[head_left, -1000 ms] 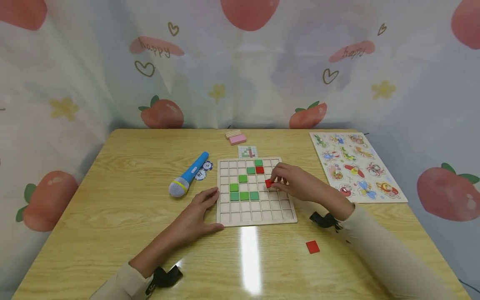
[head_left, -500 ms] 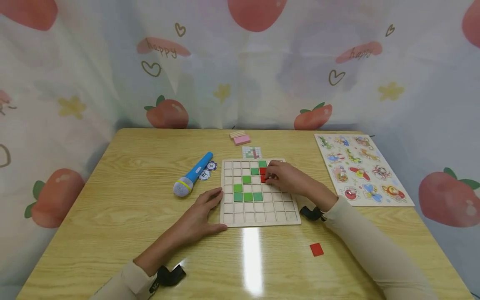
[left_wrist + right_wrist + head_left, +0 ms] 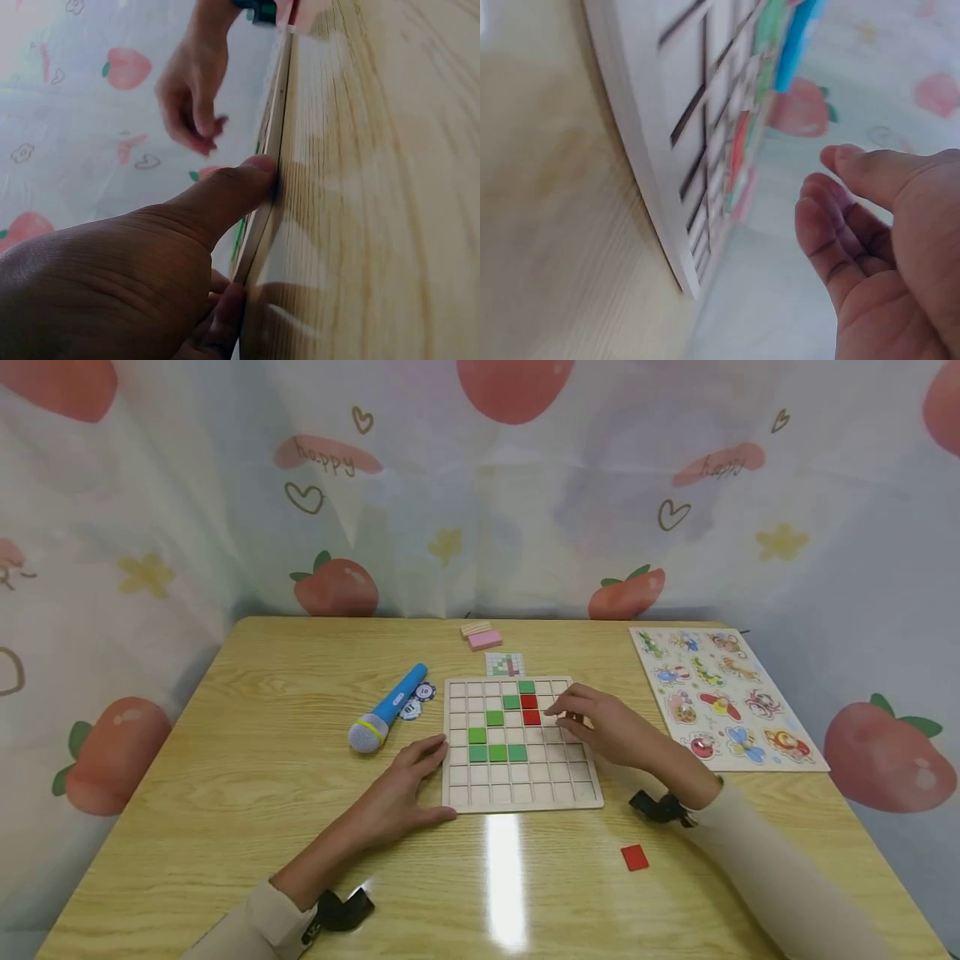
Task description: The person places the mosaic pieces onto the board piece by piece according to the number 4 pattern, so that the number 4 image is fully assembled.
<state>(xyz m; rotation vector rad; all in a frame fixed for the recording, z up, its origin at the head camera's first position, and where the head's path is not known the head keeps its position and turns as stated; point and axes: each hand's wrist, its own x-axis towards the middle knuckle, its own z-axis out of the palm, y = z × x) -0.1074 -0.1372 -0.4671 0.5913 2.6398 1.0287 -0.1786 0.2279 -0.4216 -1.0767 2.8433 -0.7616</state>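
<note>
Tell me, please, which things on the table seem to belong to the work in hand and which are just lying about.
Seemingly part of the job:
grid board
green tiles on it
two red tiles on it
loose red tile
small pattern card

Apparently just lying about:
blue toy microphone
two chips
pink block
wooden block
picture board

Left of the microphone point(image 3: 387, 707), the table point(image 3: 285, 693) offers open passage. The gap between grid board point(image 3: 542, 771) and puzzle board point(image 3: 732, 724) is crossed at its near end by the right grip point(image 3: 607, 727).
</note>
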